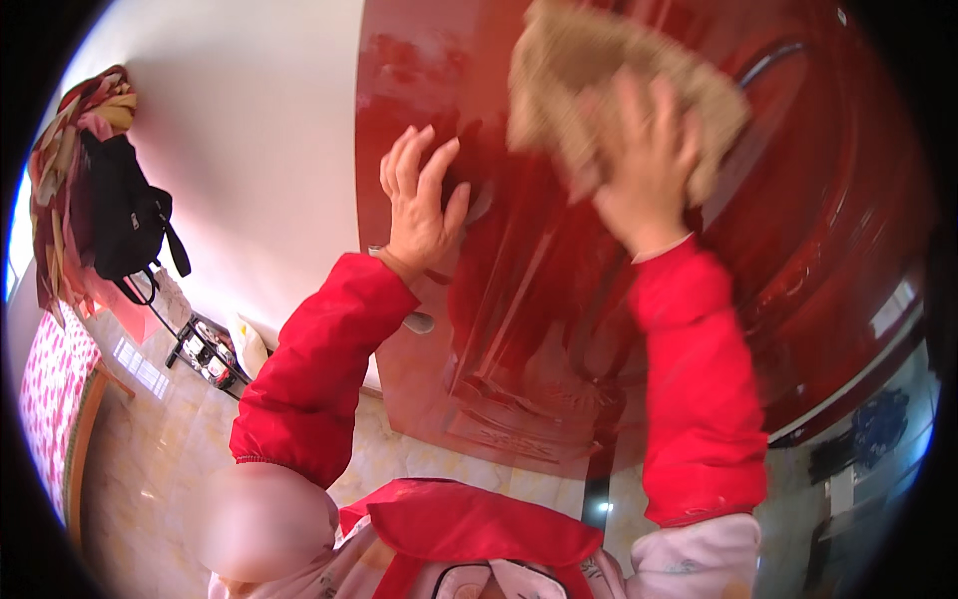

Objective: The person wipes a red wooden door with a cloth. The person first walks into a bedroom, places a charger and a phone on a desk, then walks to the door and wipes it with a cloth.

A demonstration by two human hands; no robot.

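My right hand (647, 161) lies on a tan cloth (576, 75), blurred, against the glossy red door (524, 299) in front of me. The fingers are spread over the cloth, and its folds stick out around them. To the left, my left hand (420, 195) holds nothing; its fingers are apart and curved, over the left part of the door, and I cannot tell whether they touch it. Red sleeve covers are on both forearms. A metal door handle (418, 323) shows below the left wrist.
A white wall (247, 150) adjoins the door. Clothes (52, 195) and a black backpack (112, 210) hang at the far left, above a wheeled cart (206, 352) with things on it. A bed or table with a pink-patterned cover (56, 397) stands lower left. The floor is glossy tile (142, 464).
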